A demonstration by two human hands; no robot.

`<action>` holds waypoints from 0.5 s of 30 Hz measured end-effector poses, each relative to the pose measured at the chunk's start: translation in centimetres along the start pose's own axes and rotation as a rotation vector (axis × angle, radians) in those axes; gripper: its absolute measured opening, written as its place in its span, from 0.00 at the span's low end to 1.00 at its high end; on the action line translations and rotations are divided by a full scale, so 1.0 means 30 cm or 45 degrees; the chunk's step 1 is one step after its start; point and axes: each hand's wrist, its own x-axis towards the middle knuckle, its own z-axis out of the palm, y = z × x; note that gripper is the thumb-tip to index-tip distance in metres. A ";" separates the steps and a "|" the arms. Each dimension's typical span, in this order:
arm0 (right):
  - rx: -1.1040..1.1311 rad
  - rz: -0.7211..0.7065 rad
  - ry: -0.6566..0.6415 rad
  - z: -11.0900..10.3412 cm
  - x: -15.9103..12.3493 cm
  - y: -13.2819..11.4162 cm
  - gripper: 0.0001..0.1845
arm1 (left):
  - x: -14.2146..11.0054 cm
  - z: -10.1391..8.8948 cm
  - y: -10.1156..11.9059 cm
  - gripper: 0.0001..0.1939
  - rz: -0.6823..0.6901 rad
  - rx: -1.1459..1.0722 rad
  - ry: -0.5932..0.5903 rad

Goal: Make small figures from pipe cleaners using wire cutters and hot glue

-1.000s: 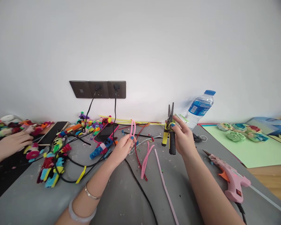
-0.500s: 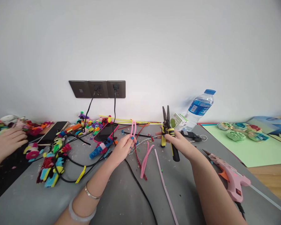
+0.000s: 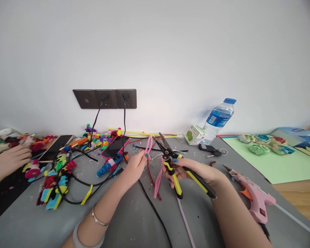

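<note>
Between pink loop (image 3: 151,144) and spread pliers (image 3: 167,153) lies a narrow gap

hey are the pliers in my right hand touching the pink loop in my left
Apart. The head view shows a narrow strip of background between the pliers and the pink loop.

There's plenty on this grey table (image 3: 126,222): pink glue gun (image 3: 259,200), black cable (image 3: 157,214), long pink strip (image 3: 185,222), green-and-white carton (image 3: 193,135)!

Little room parts pliers (image 3: 167,154) from pink loop (image 3: 147,144); black cable (image 3: 155,211) crosses tabletop (image 3: 129,222).
</note>
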 end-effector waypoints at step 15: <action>0.110 0.017 0.106 0.015 0.042 0.017 0.24 | -0.010 -0.008 0.023 0.14 0.066 0.466 -0.013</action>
